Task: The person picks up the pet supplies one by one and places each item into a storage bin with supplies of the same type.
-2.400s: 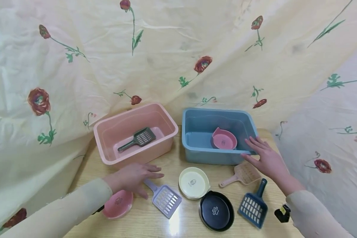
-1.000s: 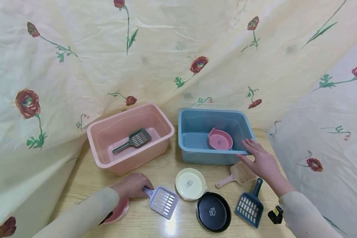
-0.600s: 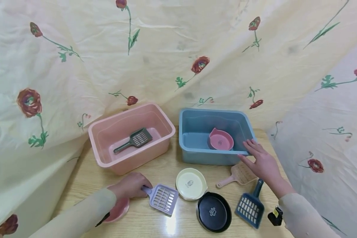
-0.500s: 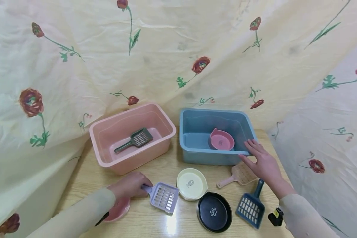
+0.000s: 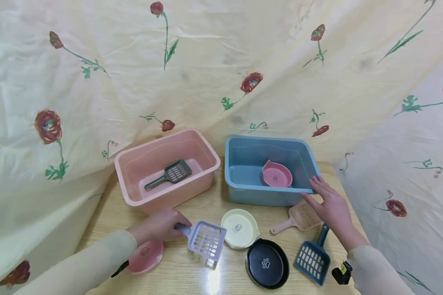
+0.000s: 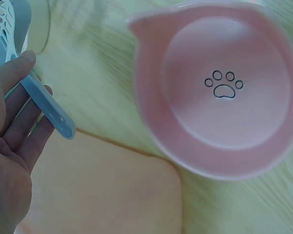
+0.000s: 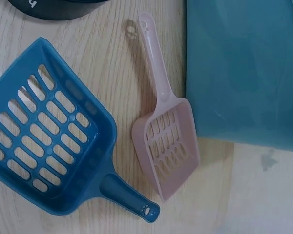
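My left hand (image 5: 160, 224) pinches the handle of a lavender slotted litter scoop (image 5: 208, 241), raised and tilted over the table. The left wrist view shows thumb and fingers on its handle (image 6: 49, 107). Close by that wrist lies a pink bowl (image 6: 224, 122) with a paw print. My right hand (image 5: 330, 207), fingers extended, rests at the near right corner of the blue litter box (image 5: 258, 194), which contains another pink bowl (image 5: 277, 175). A dark green litter scoop (image 5: 177, 171) lies inside the pink litter box (image 5: 192, 192).
A cream bowl (image 5: 240, 228) and a black bowl (image 5: 267, 263) stand mid-table. Toward the right lie a pale pink scoop (image 5: 304, 215), beside the blue box, and a navy scoop (image 5: 313, 262). Flowered cloth (image 5: 206, 61) hangs behind the boxes.
My left hand, earlier open over the lavender scoop's handle, has closed on it and raised the scoop off the table. The right hand has stayed at the blue box's corner.
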`<state>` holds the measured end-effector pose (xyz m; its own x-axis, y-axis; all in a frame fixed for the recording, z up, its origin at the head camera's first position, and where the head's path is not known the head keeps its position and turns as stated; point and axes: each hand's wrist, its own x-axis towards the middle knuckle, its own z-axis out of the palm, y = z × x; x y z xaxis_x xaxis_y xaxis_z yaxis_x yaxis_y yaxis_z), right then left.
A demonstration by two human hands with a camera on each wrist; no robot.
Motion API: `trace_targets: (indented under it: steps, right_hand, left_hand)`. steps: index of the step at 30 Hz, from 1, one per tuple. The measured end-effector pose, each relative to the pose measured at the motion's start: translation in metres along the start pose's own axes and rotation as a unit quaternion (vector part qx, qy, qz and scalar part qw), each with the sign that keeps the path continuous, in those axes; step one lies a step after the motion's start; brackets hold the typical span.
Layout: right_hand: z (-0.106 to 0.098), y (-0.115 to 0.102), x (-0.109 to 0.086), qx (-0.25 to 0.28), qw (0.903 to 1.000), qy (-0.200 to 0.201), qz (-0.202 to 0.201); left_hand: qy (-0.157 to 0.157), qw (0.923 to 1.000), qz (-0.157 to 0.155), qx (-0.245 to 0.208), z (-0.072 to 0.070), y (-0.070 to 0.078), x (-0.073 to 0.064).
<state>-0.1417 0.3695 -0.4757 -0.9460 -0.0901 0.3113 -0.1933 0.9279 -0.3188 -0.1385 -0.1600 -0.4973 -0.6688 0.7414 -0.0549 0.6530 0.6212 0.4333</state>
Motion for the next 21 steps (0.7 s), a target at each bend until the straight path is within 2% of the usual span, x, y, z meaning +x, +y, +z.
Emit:
trace_targets:
  steps: [7,17,21]
  right_hand:
    - [0.005,0.002,-0.004,0.002,0.9961,0.069,-0.054]
    - [0.012,0.002,-0.003,-0.003,0.9787,0.159,-0.13]
    - [0.014,-0.001,-0.003,-0.003,0.9731,0.177,-0.147]
  left_hand:
    - [0.015,0.9997,0.018,0.002,-0.007,-0.001,-0.003]
    - [0.03,0.999,0.033,-0.003,-0.012,0.002,-0.002]
    - [0.038,0.9987,0.035,0.0,-0.015,0.005,-0.002]
